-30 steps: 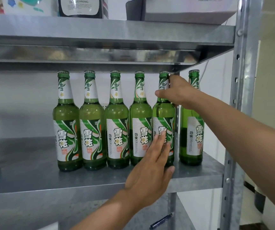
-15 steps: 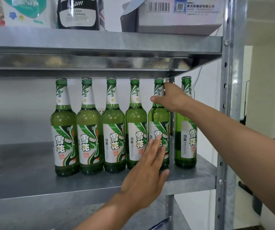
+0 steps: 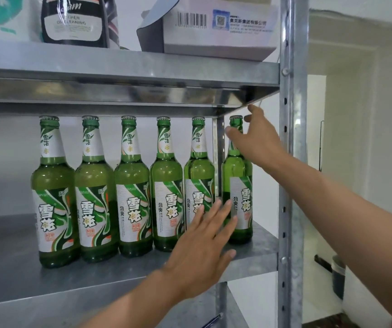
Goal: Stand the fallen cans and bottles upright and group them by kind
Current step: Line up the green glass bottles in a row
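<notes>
Head view, two hands at a steel rack. Right hand at the neck of the rightmost bottle: thumb across the front of the neck, forefinger lifted straight past the cap, remaining fingers hidden behind the glass, so whether the hold is closed cannot be told; forearm reaching in from the lower right. Left hand flat and spread, fingers straight, in front of the lower bodies of the fifth bottle and the rightmost one; contact uncertain; forearm rising from the bottom edge. All six green bottles upright in one row on the middle shelf; rear post visible between the fifth and the rightmost; upper shelf carries a box and a dark jug.
</notes>
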